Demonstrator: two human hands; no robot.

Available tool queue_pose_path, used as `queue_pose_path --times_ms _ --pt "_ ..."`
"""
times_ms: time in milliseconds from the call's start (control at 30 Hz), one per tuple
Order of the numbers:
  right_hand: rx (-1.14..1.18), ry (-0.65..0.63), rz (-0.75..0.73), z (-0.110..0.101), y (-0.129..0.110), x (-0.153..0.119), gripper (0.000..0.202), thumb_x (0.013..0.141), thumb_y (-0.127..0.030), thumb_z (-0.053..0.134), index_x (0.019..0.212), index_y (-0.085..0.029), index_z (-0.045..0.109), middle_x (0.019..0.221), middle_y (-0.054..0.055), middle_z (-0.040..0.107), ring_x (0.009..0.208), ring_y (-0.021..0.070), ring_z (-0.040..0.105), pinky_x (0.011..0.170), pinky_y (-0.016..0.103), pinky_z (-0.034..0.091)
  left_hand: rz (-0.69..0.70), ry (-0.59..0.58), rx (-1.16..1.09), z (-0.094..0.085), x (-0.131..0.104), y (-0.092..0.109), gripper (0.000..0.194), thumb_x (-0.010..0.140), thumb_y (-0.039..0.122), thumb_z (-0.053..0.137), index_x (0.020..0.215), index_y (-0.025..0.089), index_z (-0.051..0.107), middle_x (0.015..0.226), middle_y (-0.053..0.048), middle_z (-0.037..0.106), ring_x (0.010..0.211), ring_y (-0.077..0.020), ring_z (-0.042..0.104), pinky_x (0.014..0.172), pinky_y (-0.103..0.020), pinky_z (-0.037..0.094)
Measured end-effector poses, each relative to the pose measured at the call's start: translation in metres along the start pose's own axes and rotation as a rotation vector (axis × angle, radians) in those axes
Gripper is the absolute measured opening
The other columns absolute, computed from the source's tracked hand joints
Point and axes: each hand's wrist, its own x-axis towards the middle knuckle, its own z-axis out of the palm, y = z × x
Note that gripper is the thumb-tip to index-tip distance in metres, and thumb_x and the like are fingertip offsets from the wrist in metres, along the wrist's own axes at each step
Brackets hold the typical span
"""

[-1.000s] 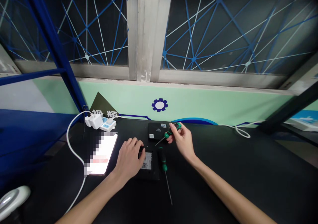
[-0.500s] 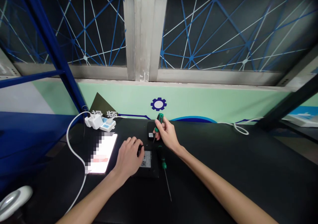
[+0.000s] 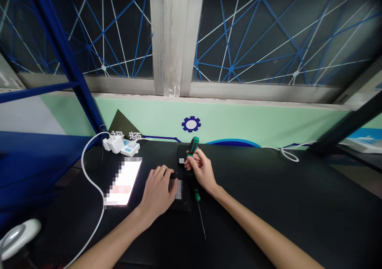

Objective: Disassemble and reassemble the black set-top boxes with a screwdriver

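Note:
My right hand (image 3: 203, 169) holds a green and black screwdriver (image 3: 193, 145) upright, its fingers low on the tool and the tip hidden near the black device. Beneath my left hand (image 3: 159, 187) is a flat black device (image 3: 183, 205) with a white label. The left fingers are bent over its left part, thumb apart from them on the label; whether they grip anything small is hidden. Beside the device on the right lies a second green screwdriver (image 3: 197, 196), shaft toward me. A small black box (image 3: 182, 153) with a white sticker sits behind.
On the left lies a lit phone or tablet (image 3: 123, 183). Behind it are a white power strip (image 3: 130, 147) and plugs, with a white cable (image 3: 98, 187) running forward. A white rounded object (image 3: 20, 237) stands at the lower left. Another cable (image 3: 289, 154) lies back right.
My left hand has shifted slightly right over the device. My right hand has slid lower on the screwdriver, which now shows more of its handle and stands a little further right.

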Motion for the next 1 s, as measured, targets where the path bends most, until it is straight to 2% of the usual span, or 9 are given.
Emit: queue_pose_path --times_ms 233,400,633,1000 --pt "0.070 0.081 0.103 0.001 0.006 0.007 0.038 0.084 -0.056 0.068 0.091 -0.020 0.059 0.064 0.001 0.070 0.052 0.0148 0.064 0.056 0.025 0.054 -0.014 -0.011 -0.030 0.000 0.003 -0.001 0.014 0.095 0.022 0.047 0.100 0.021 0.060 0.097 -0.006 0.064 0.090 -0.0243 0.060 0.081 -0.040 0.044" --pt "0.131 0.090 0.176 -0.005 0.008 0.013 0.045 0.077 -0.062 0.073 0.085 -0.020 0.057 0.060 0.003 0.072 0.048 0.0158 0.066 0.051 0.025 0.054 0.017 0.002 -0.040 -0.002 0.003 -0.002 0.015 0.094 0.020 0.047 0.102 0.022 0.060 0.099 -0.006 0.065 0.092 -0.0245 0.059 0.080 -0.040 0.042" --pt "0.221 0.109 0.274 -0.006 0.009 0.016 0.051 0.068 -0.062 0.079 0.080 -0.021 0.052 0.057 0.003 0.072 0.046 0.0167 0.067 0.046 0.024 0.053 0.055 0.039 -0.044 -0.006 0.003 -0.003 0.017 0.092 0.019 0.047 0.105 0.021 0.059 0.101 -0.006 0.064 0.092 -0.0249 0.059 0.081 -0.040 0.041" --pt "0.241 0.047 0.394 -0.003 0.006 0.014 0.050 0.067 -0.063 0.079 0.075 -0.017 0.061 0.056 0.005 0.071 0.042 0.0142 0.064 0.043 0.022 0.050 0.071 0.051 -0.058 -0.009 0.003 -0.003 0.018 0.093 0.019 0.046 0.106 0.022 0.059 0.102 -0.006 0.064 0.093 -0.0251 0.059 0.081 -0.040 0.041"
